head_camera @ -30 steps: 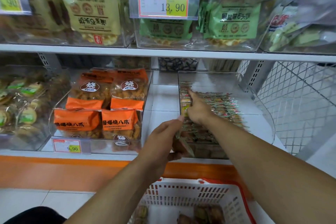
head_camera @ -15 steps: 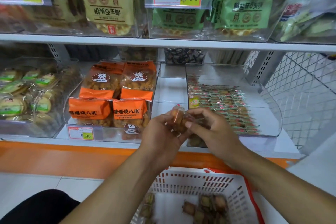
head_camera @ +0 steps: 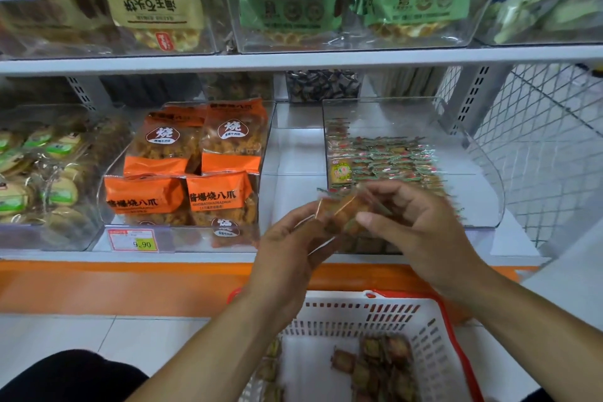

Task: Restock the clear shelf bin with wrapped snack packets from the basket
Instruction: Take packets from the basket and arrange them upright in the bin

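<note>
Since half a second ago: both hands risen a little and drawn slightly apart, the small stack of snack packets [head_camera: 339,212] now tilted between them just in front of the clear shelf bin [head_camera: 489,206]; a second ago my right hand [head_camera: 421,225] was reaching inside that bin.

Item, snack packets: brownish squares in clear wrap, blurred by motion, count not readable. Held in the air over the shelf edge, not yet in the bin.

Left hand [head_camera: 287,251]: fingers curled round the stack's left end, thumb on top.

Right hand: thumb and forefinger pinching the right end, remaining fingers loosely bent above it.

Clear shelf bin: rows of small red-and-green wrapped packets [head_camera: 385,160] lie across its rear half; darker square packets show dimly behind its front wall. Room remains on top, by my reckoning.

Basket [head_camera: 434,330]: white with red rim, on the floor below my forearms; a cluster of the same brownish packets [head_camera: 378,365] still lies in it.

Neighbouring stock: orange bags [head_camera: 182,173] in the bin to the left, price tag [head_camera: 137,240] beneath.

Reading: stack being squared up or a packet peeled off for placing; restocking looks part done, with more trips owed.
</note>
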The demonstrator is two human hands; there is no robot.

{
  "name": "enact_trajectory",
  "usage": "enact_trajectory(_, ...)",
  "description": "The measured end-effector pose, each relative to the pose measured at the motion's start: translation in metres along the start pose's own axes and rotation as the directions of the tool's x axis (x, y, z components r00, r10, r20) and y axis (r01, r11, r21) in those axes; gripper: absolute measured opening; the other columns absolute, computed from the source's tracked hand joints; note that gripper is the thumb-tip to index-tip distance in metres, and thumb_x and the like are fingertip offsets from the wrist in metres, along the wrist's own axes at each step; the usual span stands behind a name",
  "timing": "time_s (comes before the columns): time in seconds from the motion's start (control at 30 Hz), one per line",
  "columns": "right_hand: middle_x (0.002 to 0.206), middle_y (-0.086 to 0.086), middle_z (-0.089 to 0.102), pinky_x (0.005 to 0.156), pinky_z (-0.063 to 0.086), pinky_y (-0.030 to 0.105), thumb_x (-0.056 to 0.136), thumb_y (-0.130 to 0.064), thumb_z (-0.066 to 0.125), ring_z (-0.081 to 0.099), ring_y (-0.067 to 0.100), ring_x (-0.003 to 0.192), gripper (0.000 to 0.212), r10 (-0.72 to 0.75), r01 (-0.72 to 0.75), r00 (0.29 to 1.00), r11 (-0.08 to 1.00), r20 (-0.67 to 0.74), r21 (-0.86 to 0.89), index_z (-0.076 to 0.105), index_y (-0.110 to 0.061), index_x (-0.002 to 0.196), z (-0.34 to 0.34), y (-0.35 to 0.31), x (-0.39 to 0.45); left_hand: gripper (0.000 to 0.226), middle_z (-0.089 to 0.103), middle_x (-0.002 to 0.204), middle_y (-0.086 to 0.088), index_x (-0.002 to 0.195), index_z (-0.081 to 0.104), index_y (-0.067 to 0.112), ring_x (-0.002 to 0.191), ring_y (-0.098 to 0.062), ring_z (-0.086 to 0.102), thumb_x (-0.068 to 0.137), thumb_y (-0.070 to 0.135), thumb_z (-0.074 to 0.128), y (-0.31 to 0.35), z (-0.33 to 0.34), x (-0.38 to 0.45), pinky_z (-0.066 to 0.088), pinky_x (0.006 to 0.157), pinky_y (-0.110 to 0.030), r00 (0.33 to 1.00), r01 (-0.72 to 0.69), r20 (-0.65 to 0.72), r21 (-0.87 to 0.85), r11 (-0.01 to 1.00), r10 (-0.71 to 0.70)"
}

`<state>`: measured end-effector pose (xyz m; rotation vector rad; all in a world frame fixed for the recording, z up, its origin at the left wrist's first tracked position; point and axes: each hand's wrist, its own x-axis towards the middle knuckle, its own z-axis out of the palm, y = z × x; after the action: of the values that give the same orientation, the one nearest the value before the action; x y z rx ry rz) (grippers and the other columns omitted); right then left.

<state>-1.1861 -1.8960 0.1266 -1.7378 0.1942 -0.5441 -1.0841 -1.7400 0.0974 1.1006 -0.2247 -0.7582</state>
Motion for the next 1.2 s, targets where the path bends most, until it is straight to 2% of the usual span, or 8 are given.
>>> enact_trajectory(0.23,0.121,-0.018,0.065,0.089,0.054,0.019,0.087,-0.037,0.076,0.063,-0.003,0.108,0.052,0.144,-0.108,0.986,0.937,0.086,-0.333,0.059,-0.045,0.135,-0.010,0.010,0.002,0.038,0.077,0.103,-0.006,0.110,0.079,0.019,0.093,-0.017,0.073,0.106,0.023,0.042,-0.008,0.005,-0.003,0.057,0.079,-0.027,0.997,0.060,0.039,0.075,0.995,-0.063)
enact_trajectory(0.43,0.108,-0.010,0.072,0.089,0.059,0.041,0.084,-0.027,0.082,0.070,0.013,0.098,0.037,0.128,-0.079,0.970,0.970,0.205,-0.232,0.067,-0.036,0.117,-0.013,0.009,0.000,0.034,0.076,0.107,-0.007,0.106,0.080,0.019,0.095,-0.018,0.073,0.104,0.026,0.047,-0.004,0.008,-0.008,0.058,0.081,-0.031,0.995,0.088,0.033,0.050,0.995,-0.090)
enact_trajectory(0.63,0.115,-0.022,0.054,0.085,0.040,0.000,0.078,0.008,0.076,0.052,-0.007,0.111,0.049,-0.312,0.360,0.933,0.782,0.180,-0.509,0.067,-0.035,0.100,-0.004,0.005,-0.008,0.029,0.073,0.093,-0.007,0.099,0.080,0.018,0.087,-0.021,0.073,0.093,0.039,0.062,0.000,0.009,-0.010,0.058,0.073,-0.033,0.983,0.182,0.010,-0.021,0.983,-0.181)
enact_trajectory(0.8,0.123,-0.023,0.059,0.088,0.048,0.007,0.081,0.019,0.063,0.054,-0.001,0.122,0.055,-0.153,0.214,0.970,0.908,0.191,-0.359,0.073,-0.034,0.090,-0.009,0.010,-0.001,0.018,0.074,0.089,-0.008,0.092,0.081,0.015,0.080,-0.021,0.073,0.085,0.024,0.067,0.005,0.006,-0.008,0.060,0.075,-0.031,0.996,0.090,0.019,-0.071,0.993,-0.089)
enact_trajectory(0.87,0.127,-0.012,0.066,0.092,0.055,0.024,0.082,0.022,0.050,0.060,0.011,0.124,0.058,-0.033,0.050,0.974,0.996,0.223,-0.069,0.075,-0.029,0.092,-0.011,0.013,0.001,0.019,0.075,0.099,-0.017,0.096,0.079,0.010,0.084,-0.025,0.075,0.081,0.019,0.070,0.006,0.004,-0.008,0.060,0.075,-0.031,0.999,0.050,0.010,-0.106,0.993,-0.049)
enact_trajectory(0.93,0.128,-0.003,0.068,0.088,0.059,0.035,0.087,0.002,0.054,0.066,0.018,0.118,0.040,0.100,-0.147,0.971,0.967,0.217,0.210,0.072,-0.027,0.106,-0.009,0.011,0.002,0.021,0.075,0.099,-0.021,0.100,0.076,0.007,0.085,-0.027,0.075,0.080,0.013,0.071,0.006,0.004,-0.009,0.061,0.076,-0.031,1.000,0.019,0.005,-0.125,0.992,-0.018)
enact_trajectory(1.03,0.122,-0.008,0.071,0.082,0.060,0.031,0.076,-0.038,0.086,0.070,0.012,0.109,0.049,0.213,-0.234,0.966,0.961,0.146,0.147,0.064,-0.038,0.120,-0.002,0.017,0.000,0.038,0.075,0.097,-0.021,0.114,0.067,0.001,0.090,-0.029,0.075,0.077,0.005,0.074,0.003,0.004,-0.011,0.061,0.079,-0.033,0.999,-0.041,0.001,-0.109,0.993,0.042)
enact_trajectory(1.2,0.103,0.009,0.078,0.069,0.060,0.029,0.066,-0.023,0.085,0.076,0.027,0.092,0.063,0.305,-0.313,0.950,0.911,0.072,0.269,0.059,-0.022,0.123,0.002,0.020,0.001,0.038,0.072,0.117,-0.024,0.116,0.068,0.000,0.103,-0.033,0.073,0.079,0.002,0.073,0.003,0.003,-0.012,0.060,0.086,-0.033,0.997,-0.078,-0.017,-0.072,0.994,0.077)
